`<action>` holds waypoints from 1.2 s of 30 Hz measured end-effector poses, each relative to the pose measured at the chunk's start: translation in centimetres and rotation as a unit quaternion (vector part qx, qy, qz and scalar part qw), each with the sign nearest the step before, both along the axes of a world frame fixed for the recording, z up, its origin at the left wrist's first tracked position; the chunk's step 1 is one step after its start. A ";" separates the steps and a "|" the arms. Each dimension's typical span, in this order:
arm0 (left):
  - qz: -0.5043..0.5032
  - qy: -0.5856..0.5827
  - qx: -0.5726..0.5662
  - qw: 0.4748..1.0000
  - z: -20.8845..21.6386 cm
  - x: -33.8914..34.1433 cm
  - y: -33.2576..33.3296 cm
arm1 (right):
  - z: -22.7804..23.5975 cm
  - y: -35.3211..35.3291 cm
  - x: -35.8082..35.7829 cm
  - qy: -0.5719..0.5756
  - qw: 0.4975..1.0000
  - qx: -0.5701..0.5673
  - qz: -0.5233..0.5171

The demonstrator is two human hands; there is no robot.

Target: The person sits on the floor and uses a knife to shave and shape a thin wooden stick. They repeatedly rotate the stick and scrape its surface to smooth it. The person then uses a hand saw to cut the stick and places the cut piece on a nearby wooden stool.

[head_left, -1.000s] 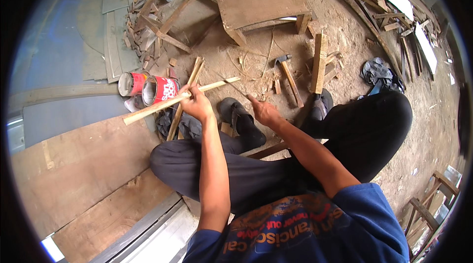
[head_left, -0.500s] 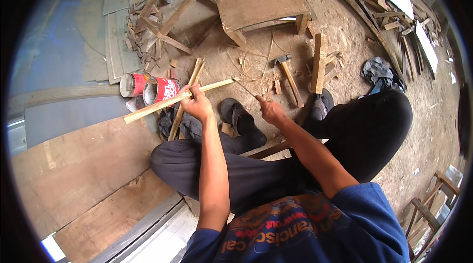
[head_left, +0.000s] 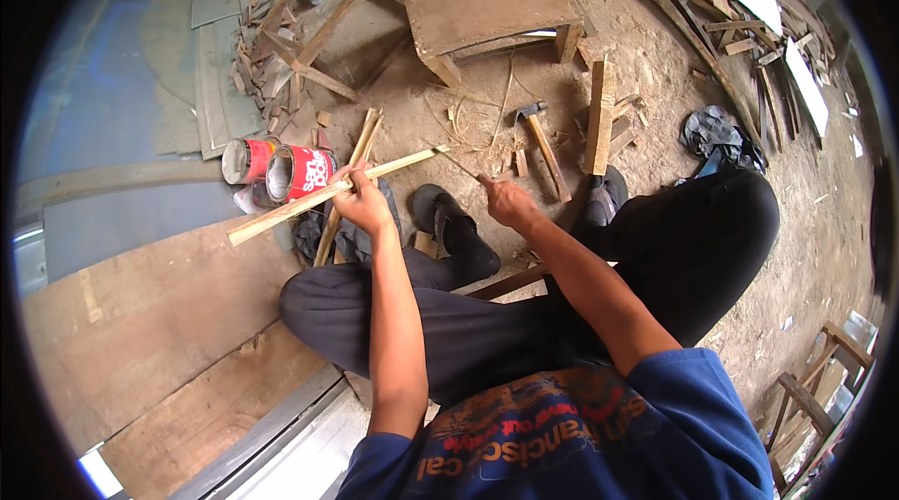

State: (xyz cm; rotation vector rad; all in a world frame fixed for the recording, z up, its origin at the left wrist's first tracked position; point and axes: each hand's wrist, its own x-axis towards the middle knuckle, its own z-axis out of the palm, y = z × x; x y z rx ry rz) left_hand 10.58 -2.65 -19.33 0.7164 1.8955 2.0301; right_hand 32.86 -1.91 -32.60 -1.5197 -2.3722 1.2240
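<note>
Head view, looking down at the floor (head_left: pixel 655 247). A pale wooden strip (head_left: pixel 318 198), long, narrow and straight-edged, lies aslant just off centre, toward ten o'clock. Colour light yellow-brown, like bare wood; its broader, blunt end points to eight o'clock, its slimmer end to two.

Left hand (head_left: pixel 363 206): closed round the strip near its middle, thumb along the upper side. Right hand (head_left: pixel 508 202): near centre, toward three o'clock, fingers curled tight on a thin, dark tool (head_left: pixel 463 163); grip part hidden in the fist. Tool's tip meets or nearly meets the strip's slim end; contact too fine to tell.

Two narrow wooden sticks (head_left: pixel 363 139) pass under the strip, crossing it beside the left hand.

Containers: two red cans side by side, between nine and ten o'clock. Nearer can (head_left: pixel 315 169): pale lettering on red, mouth uncovered, grey-white inner wall; any contents unclear. Farther can (head_left: pixel 257 158): smaller in view, pale grey at its mouth; cannot tell whether that is a lid or the inside.

Hammer (head_left: pixel 545 154) on the floor toward two o'clock, head uppermost in view, wooden handle.
</note>
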 end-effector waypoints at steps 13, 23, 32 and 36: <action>-0.006 0.045 -0.048 0.998 -0.3 0.0 0.8 | 0.4 -0.6 1.2 -0.082 0.996 -0.045 0.002; 0.008 0.044 -0.032 0.998 -0.3 0.2 0.7 | 0.0 -1.2 0.3 -0.055 0.997 -0.052 -0.001; 0.087 -0.068 -0.051 0.993 5.3 -4.6 -0.8 | -0.8 0.9 1.9 0.004 0.994 -0.017 -0.109; 0.095 -0.081 -0.025 0.992 4.0 -5.4 -1.1 | -0.1 2.1 1.6 0.016 0.994 -0.004 -0.109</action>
